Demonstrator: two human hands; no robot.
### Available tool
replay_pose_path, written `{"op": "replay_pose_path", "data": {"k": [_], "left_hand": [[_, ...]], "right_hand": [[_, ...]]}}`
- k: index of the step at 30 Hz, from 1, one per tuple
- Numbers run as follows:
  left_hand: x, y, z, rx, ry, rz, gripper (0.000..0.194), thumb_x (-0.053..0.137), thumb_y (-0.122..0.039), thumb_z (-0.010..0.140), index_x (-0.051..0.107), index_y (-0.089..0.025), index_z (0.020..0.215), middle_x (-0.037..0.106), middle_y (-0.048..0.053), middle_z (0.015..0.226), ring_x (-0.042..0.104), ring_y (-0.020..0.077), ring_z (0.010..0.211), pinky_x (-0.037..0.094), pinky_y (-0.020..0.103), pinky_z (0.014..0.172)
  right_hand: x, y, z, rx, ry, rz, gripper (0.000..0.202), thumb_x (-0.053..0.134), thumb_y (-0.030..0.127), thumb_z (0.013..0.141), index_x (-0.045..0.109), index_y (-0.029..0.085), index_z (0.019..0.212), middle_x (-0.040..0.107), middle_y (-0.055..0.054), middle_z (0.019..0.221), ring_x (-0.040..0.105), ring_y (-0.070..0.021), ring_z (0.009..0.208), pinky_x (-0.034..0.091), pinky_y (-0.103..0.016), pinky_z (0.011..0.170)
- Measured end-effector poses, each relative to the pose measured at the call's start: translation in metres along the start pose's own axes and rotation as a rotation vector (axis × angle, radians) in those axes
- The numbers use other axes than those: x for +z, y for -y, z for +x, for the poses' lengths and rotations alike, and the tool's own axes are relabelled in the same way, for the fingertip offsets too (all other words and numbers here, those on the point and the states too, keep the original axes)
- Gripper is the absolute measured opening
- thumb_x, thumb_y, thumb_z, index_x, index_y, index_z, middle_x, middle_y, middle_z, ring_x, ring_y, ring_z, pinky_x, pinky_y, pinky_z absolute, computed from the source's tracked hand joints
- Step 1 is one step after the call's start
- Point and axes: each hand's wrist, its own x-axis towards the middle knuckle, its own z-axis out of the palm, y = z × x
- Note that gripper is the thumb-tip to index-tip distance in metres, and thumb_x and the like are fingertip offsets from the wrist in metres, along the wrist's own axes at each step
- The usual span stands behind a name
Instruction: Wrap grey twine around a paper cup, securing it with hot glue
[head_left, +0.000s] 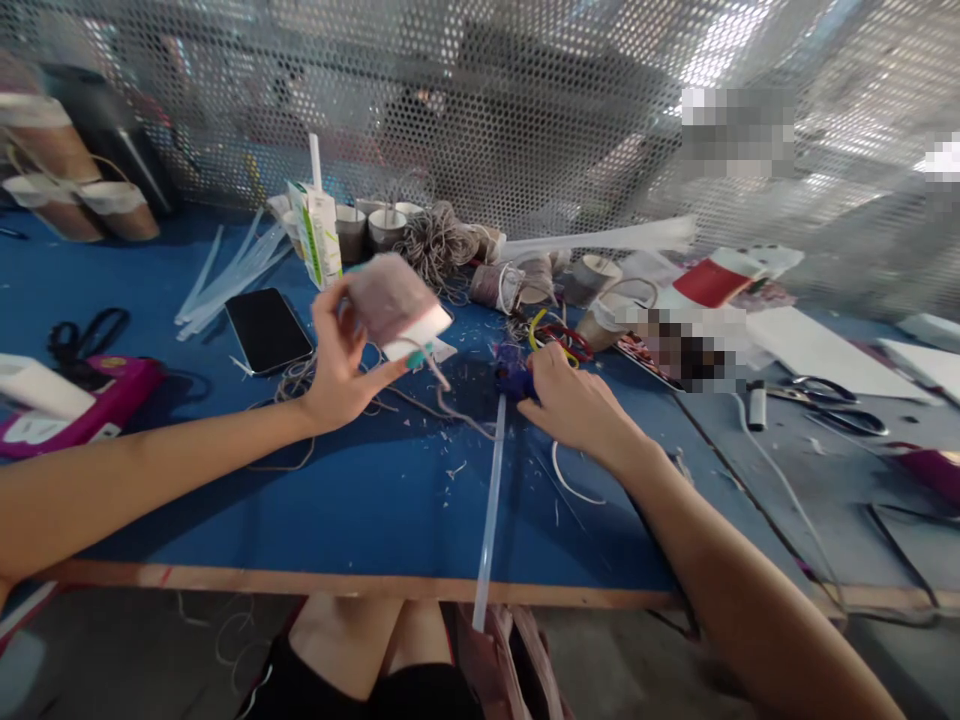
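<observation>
Nearest, a long translucent stick point(491, 500) overhangs the front edge of the tabletop point(300, 520), its far end meeting a blue tool point(516, 374), probably a glue gun. The right hand point(581, 400) is closed around this tool, beside the stick's far end. To its left, the left hand point(345, 365) holds a small blurred brown-and-white piece point(394, 290) above the tabletop, fingers and thumb around its sides; a loose cord point(448, 408) trails from near it toward the stick. The step in hand looks like handling the piece with the tool close by; bringing the two together would call for a steady grip and the cord kept clear of the tip. Beyond the left wrist lies a dark phone point(268, 330); farther back stand a drink carton point(319, 235) and a tangled twine bundle point(437, 245), before a perforated screen point(450, 80).
</observation>
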Motion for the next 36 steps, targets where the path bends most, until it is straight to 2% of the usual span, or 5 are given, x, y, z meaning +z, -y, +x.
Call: {"op": "replay_pose_path", "data": {"k": [3, 10, 15, 25, 36], "left_hand": [[0.001, 0.008, 0.002, -0.018, -0.157, -0.064, 0.062, 0.058, -0.066, 0.086, 0.026, -0.053, 0.137, 0.034, -0.002, 0.147, 0.038, 0.0258, 0.144, 0.036, 0.050, 0.122], [0.006, 0.014, 0.001, -0.102, -0.029, -0.082, 0.081, 0.078, -0.059, 0.073, 0.030, -0.040, 0.136, 0.036, 0.005, 0.144, 0.040, 0.0280, 0.142, 0.038, 0.048, 0.120], [0.004, 0.010, -0.001, -0.113, 0.114, 0.000, 0.084, 0.080, -0.058, 0.071, 0.037, -0.030, 0.138, 0.041, 0.011, 0.140, 0.042, 0.0319, 0.140, 0.040, 0.050, 0.119], [0.002, 0.004, 0.001, -0.040, 0.183, 0.008, 0.082, 0.080, -0.053, 0.073, 0.039, -0.030, 0.140, 0.044, 0.011, 0.139, 0.046, 0.0318, 0.138, 0.043, 0.049, 0.118], [0.004, 0.007, 0.000, 0.031, 0.166, 0.025, 0.080, 0.080, -0.056, 0.073, 0.043, -0.030, 0.139, 0.045, 0.011, 0.135, 0.050, 0.0317, 0.132, 0.052, 0.050, 0.108]], "right_hand": [[0.005, -0.010, 0.004, 0.005, -0.149, 0.092, 0.031, 0.052, 0.023, 0.081, 0.051, 0.012, 0.110, 0.054, -0.022, 0.117, 0.064, -0.0296, 0.079, 0.047, -0.039, 0.063], [0.015, -0.020, 0.006, -0.191, -0.592, 0.754, 0.017, 0.070, 0.036, 0.079, 0.059, 0.023, 0.085, 0.062, -0.008, 0.088, 0.062, -0.0271, 0.082, 0.052, -0.045, 0.078], [0.017, 0.000, -0.004, -0.245, -0.532, 1.127, 0.024, 0.075, 0.041, 0.079, 0.059, 0.025, 0.070, 0.058, -0.003, 0.068, 0.055, -0.0192, 0.059, 0.048, -0.036, 0.052], [0.014, 0.005, -0.006, -0.460, -0.416, 0.952, 0.020, 0.063, 0.028, 0.081, 0.060, 0.022, 0.062, 0.059, -0.002, 0.063, 0.056, -0.0157, 0.055, 0.044, -0.030, 0.052], [0.011, 0.009, -0.009, -0.496, -0.398, 0.843, 0.018, 0.058, 0.015, 0.077, 0.051, 0.021, 0.061, 0.052, 0.001, 0.060, 0.050, -0.0120, 0.053, 0.038, -0.027, 0.051]]}}
